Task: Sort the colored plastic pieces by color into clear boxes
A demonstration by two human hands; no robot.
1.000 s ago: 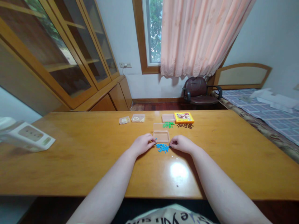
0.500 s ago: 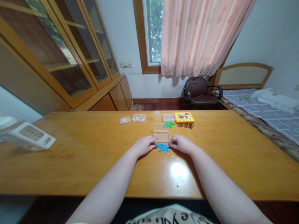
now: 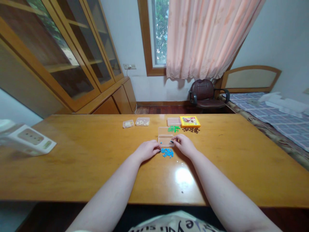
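Note:
Small blue pieces (image 3: pixel 167 152) lie in a loose pile on the wooden table. At the pile's left edge is my left hand (image 3: pixel 150 150), its fingers bent together; whether a piece is between the tips is hidden. My right hand (image 3: pixel 184 144) is over the right side of a clear plastic box (image 3: pixel 165 145), pinching what looks like a small blue piece (image 3: pixel 171 141). The box stands just behind the pile with its lid (image 3: pixel 163 130) folded back. One blue piece (image 3: pixel 161 142) rests inside on the left.
Green pieces (image 3: pixel 176 129) and brown pieces (image 3: pixel 191 130) lie behind the box, near a yellow box (image 3: pixel 190 121) and a clear container (image 3: pixel 173 121). Two clear containers with pale contents (image 3: pixel 142 121) stand back left. A white power strip (image 3: pixel 33 139) is on the table (image 3: pixel 84 161) at far left.
My right hand has moved from the right edge of the blue pile up and forward, over the clear box. My left hand has stayed beside the pile.

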